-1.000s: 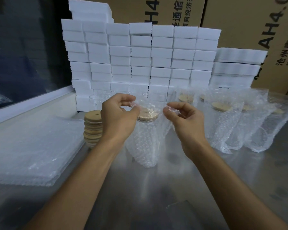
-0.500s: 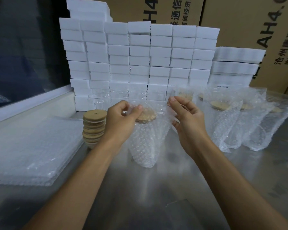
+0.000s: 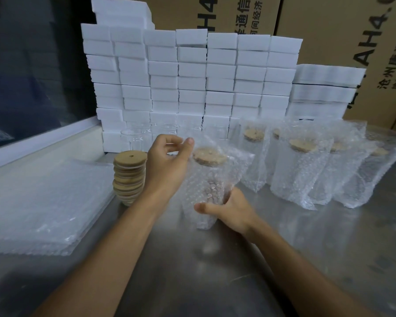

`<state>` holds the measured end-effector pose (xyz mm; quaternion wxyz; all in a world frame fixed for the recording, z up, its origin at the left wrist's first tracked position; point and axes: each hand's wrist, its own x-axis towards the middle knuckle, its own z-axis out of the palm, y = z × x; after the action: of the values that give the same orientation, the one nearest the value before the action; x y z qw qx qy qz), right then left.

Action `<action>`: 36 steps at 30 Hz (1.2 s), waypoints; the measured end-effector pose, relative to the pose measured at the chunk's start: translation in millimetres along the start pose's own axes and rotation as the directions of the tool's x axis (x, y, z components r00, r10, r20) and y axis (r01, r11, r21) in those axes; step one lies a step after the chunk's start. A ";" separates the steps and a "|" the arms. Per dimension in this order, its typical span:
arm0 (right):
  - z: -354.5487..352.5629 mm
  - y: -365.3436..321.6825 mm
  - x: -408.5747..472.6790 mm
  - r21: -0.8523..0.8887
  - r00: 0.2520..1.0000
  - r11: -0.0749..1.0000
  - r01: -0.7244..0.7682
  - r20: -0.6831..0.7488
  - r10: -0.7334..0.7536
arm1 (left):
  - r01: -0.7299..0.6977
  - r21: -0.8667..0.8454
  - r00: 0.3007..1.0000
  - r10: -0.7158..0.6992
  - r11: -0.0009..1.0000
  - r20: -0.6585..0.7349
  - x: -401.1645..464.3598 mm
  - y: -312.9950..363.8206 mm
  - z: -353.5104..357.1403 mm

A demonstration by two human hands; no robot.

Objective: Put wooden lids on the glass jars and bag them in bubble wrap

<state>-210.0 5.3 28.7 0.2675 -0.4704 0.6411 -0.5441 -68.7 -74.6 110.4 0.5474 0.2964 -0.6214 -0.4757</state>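
Two hands on one bagged jar point(image 3: 206, 186), centre of desk point(image 3: 192, 271). Right hand point(image 3: 232, 210) wraps low around bag, fingers hidden behind bubble wrap, thumb across front. Left hand point(image 3: 167, 163) at bag's 10 o'clock, thumb and fingers pinching top edge; contact blurred. Wooden lid point(image 3: 209, 156) seen through film. Lid stack point(image 3: 129, 177) at 9 o'clock. Finished bags point(image 3: 300, 165) at 2 o'clock, rightmost cut off. Bare jars point(image 3: 135, 139) behind, hard to make out.

Dim, soft overhead light; wide-angle edge bending, slight blur.
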 end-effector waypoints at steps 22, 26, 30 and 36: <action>-53.7 33.8 16.6 -0.172 0.618 0.968 -0.180 -0.786 -0.025 | 0.125 -0.019 0.991 -0.124 0.992 0.054 4.3 -1.3 -6.0; -56.7 35.9 19.8 -0.200 0.579 0.949 -0.244 -0.815 -0.023 | 0.131 0.009 0.986 -0.131 0.991 0.103 2.6 -4.2 -5.9; -57.5 37.0 21.0 -0.130 0.557 0.968 -0.212 -0.830 0.011 | 0.145 0.063 0.973 -0.154 0.987 0.170 0.8 -12.2 -5.0; -53.6 35.5 20.2 -0.137 0.516 0.972 -0.192 -0.856 -0.019 | 0.191 0.243 0.929 -0.255 0.951 0.268 -5.2 -40.8 -1.0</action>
<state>-275.2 9.9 12.6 -0.1062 -0.1368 0.7669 -0.6180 -72.7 -85.4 71.0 0.3553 0.3476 -0.7058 -0.5048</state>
